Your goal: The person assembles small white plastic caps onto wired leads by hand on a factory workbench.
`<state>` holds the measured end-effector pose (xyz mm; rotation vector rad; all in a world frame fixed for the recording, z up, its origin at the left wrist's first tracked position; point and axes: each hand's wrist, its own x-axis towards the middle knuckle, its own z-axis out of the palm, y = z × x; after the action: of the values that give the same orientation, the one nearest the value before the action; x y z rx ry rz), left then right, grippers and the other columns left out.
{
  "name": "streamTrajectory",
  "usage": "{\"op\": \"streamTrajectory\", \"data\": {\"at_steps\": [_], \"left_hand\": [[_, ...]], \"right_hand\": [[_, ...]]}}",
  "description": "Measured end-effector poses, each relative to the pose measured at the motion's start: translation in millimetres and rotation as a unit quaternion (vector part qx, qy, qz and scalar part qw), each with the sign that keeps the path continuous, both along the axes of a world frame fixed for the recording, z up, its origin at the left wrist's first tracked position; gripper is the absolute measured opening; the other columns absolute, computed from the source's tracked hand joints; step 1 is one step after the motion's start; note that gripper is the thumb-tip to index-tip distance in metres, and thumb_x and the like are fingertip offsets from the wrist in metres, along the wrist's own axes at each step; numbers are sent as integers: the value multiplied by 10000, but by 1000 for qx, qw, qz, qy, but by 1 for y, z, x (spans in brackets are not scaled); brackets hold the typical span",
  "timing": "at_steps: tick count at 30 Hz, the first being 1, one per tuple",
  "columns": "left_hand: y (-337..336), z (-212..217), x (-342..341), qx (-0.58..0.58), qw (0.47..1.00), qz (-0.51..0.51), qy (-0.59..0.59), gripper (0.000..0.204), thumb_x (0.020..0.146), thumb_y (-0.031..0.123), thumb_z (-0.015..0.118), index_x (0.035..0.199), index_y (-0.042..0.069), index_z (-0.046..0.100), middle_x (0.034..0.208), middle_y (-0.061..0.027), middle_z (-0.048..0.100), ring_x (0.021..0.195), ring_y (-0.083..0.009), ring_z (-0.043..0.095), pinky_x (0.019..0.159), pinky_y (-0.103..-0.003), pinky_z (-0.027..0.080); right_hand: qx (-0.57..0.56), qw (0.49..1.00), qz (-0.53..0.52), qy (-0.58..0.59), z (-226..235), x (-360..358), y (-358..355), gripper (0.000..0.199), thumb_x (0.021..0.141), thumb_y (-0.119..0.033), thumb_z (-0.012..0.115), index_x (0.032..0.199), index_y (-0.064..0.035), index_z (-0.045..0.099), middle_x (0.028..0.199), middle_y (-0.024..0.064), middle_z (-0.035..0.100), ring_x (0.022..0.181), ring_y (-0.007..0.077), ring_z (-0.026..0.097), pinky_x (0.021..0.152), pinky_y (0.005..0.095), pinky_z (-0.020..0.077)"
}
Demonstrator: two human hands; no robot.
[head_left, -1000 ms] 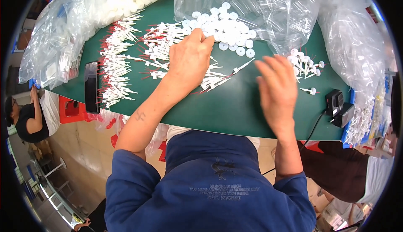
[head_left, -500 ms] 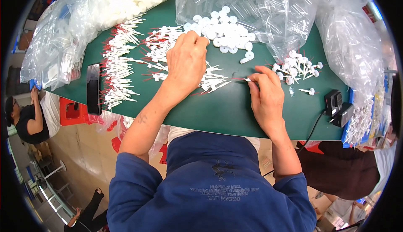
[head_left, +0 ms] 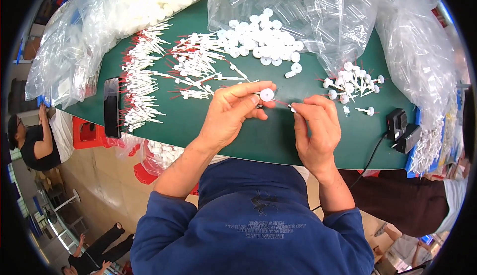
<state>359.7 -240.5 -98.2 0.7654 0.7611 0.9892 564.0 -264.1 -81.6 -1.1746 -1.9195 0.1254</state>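
- The left hand is hovering just above the green tabletop close to its near edge, its fingers closing on a small white round cap and pinching it at the fingertips.
- The right hand is hovering just beside it, fingers pinched together on a thin white-and-red stick piece whose tip is pointing toward the cap; the two parts are sitting near each other, though whether they are touching cannot be told.
- A black phone is lying flat near the tabletop's left edge.
- A black charger block with a trailing cable is resting near the right edge.
- A small cluster of assembled white pieces is lying right of centre, beyond the right hand.
- Rows of white-and-red sticks are spreading across the left half of the tabletop.
- A pile of loose white caps is lying toward the far edge.
- Clear plastic bags of parts are crowding the far edge and both far corners.
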Motion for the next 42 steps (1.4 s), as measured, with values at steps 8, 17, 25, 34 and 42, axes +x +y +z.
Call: {"op": "streamTrajectory", "data": {"at_steps": [8,17,25,34,42], "left_hand": [[-4,0,3,18,999,8,39,287,1004,68,604,1268,-31,657,1193,-142,697,989,-195,708,719,-267,589],[-4,-7,1,113,988,17,105,283,951,-28,644,1232,-23,680,1161,-104,651,922,-160,693,658,-236,576],[-4,-9,-1,86,992,-2,88,271,957,-1,650,1224,-45,673,1149,-123,675,898,-174,695,643,-240,568],[-4,-10,-4,1,1000,-17,16,284,979,54,645,1253,-19,661,1130,-119,713,942,-188,713,682,-266,591],[-4,-10,-3,-4,1000,-14,10,280,974,42,646,1247,-20,663,1118,-116,712,950,-195,716,678,-267,594]], "right_hand": [[8,999,-8,-48,-2,-1,0,259,685,59,755,925,-20,697,777,72,610,873,279,624,778,419,516],[4,996,-6,-91,3,-1,-3,230,699,21,749,919,-24,701,764,64,594,896,271,619,900,511,520],[-12,998,-5,-62,2,0,-2,225,696,35,748,905,-31,698,764,70,594,884,273,621,885,510,519],[-12,999,-2,-52,2,0,-1,227,694,47,743,902,-31,697,764,72,596,874,268,621,872,499,520],[-17,998,6,-61,1,0,-3,205,706,33,746,894,-31,694,760,62,594,869,260,620,876,497,517]]}}
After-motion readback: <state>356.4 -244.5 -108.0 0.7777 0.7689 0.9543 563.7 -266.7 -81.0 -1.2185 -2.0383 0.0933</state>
